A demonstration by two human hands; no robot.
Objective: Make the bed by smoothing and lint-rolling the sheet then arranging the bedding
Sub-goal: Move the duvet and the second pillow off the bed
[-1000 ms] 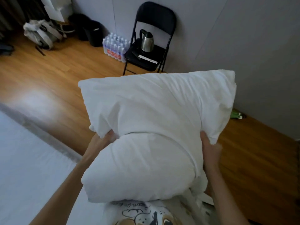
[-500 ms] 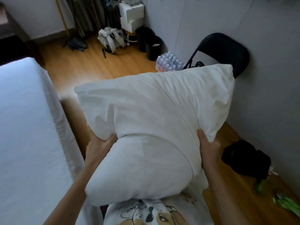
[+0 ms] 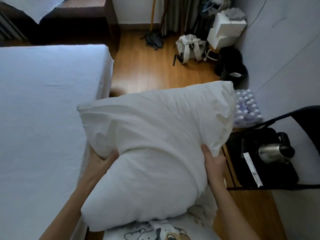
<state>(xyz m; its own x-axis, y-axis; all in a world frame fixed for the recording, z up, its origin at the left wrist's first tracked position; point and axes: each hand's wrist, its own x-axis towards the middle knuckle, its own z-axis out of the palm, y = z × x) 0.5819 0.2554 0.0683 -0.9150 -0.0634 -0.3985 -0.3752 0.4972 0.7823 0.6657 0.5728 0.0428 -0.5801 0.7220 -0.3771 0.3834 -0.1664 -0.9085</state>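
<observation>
- Head view: a white pillow (image 3: 152, 144) is held in the air just right of the bed (image 3: 43, 118), above the wooden floor (image 3: 147, 70).
- The left hand (image 3: 100, 161) grips its left side; the right hand (image 3: 213, 163) clamps its right edge.
- A kettle (image 3: 275, 149) sits on a black chair (image 3: 270, 170) nearby.

A plain white, creased fabric pillow (image 3: 152, 153) is seen in the middle. The flat bed sheet (image 3: 43, 118) on the left is white with a bluish cast. Warm orange-brown wood-grain floorboards (image 3: 147, 70) are seen further away, with a black folding metal chair (image 3: 270, 163) and shiny silver kettle (image 3: 273, 152) at right.
</observation>
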